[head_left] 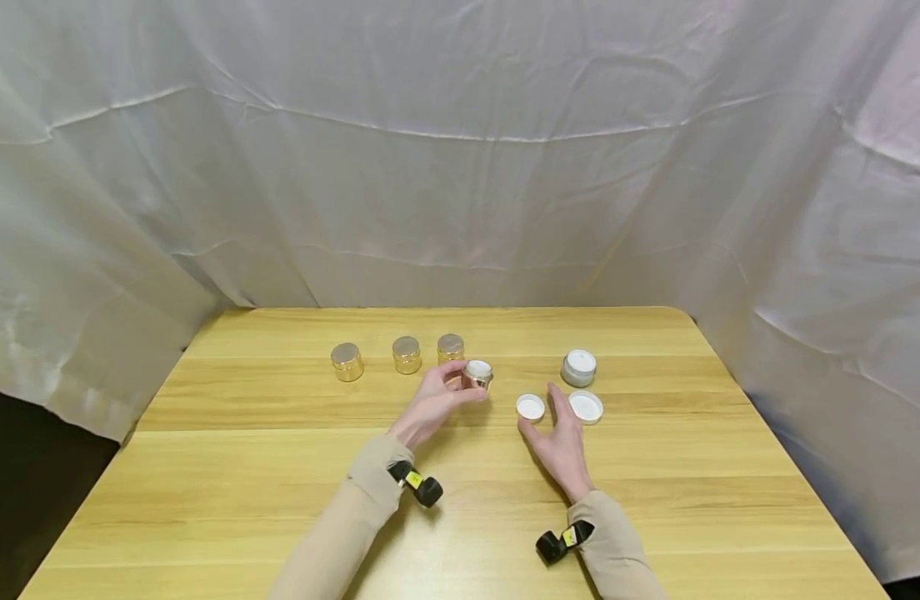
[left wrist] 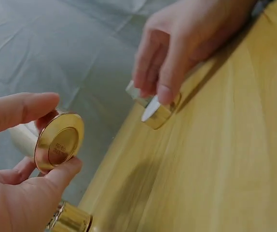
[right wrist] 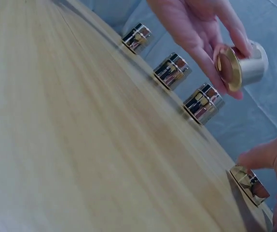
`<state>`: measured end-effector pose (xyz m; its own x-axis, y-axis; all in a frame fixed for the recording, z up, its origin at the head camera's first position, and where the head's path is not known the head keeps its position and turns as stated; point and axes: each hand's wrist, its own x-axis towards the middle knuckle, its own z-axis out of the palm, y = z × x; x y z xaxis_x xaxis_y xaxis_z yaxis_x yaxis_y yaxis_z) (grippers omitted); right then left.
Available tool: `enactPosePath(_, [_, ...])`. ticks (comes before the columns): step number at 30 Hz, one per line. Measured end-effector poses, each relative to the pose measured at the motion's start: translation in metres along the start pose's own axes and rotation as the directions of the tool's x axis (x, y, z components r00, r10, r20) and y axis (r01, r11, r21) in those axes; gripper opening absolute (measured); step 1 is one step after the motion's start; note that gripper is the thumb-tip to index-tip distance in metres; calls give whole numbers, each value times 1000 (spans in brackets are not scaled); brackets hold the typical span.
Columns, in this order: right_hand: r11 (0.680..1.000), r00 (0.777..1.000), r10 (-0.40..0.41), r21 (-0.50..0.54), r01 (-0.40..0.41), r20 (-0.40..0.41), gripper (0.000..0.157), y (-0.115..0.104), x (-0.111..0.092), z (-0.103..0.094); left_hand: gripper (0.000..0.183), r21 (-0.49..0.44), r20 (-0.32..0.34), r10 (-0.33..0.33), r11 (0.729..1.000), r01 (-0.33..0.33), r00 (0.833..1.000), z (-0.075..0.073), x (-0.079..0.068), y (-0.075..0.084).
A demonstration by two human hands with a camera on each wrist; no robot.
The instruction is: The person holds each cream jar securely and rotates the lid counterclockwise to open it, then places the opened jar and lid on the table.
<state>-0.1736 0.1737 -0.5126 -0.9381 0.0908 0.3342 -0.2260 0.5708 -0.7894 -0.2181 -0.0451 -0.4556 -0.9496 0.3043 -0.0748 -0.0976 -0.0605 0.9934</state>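
My left hand (head_left: pixel 436 398) holds a small gold jar (head_left: pixel 477 376) above the table, its white inner top uncovered. The left wrist view shows the jar's stamped gold base (left wrist: pixel 60 144) between the fingertips and thumb. Beside my right hand (head_left: pixel 561 443), a gold lid (head_left: pixel 531 407) lies on the table with its white inside up. The right thumb tip is at the lid's rim, and the index finger stretches past its other side, slightly apart from it. A larger white lid (head_left: pixel 586 407) lies just right of that hand.
Three closed gold jars, the left one (head_left: pixel 347 362), the middle one (head_left: pixel 407 355) and the right one (head_left: pixel 450 347), stand in a row beyond the left hand. A frosted jar with a white top (head_left: pixel 578 367) stands at the right. Grey cloth (head_left: pixel 460 208) hangs behind the wooden table (head_left: pixel 467 533).
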Motion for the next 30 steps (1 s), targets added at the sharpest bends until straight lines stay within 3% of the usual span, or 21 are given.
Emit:
enactPosePath(4, [999, 1000, 1, 32, -1, -4, 78, -1, -1, -1, 68, 57, -17, 23, 998, -22, 1000, 9, 17, 2])
enactPosePath(14, [997, 1000, -5, 77, 7, -26, 73, 0, -1, 2, 84, 81, -19, 26, 996, -25, 999, 27, 55, 0])
enactPosePath(19, [994, 1000, -3, 114, 4, -8, 75, -3, 0, 3, 83, 168, -16, 40, 985, -37, 999, 32, 66, -2])
enactPosePath(26, [989, 1000, 25, 144, -25, 6, 77, -4, 0, 2, 78, 315, -19, 71, 947, -61, 997, 40, 77, -2])
enactPosePath(30, [983, 999, 36, 181, -38, 15, 77, -3, -1, 1, 76, 351, -58, 78, 935, -52, 995, 45, 81, -4])
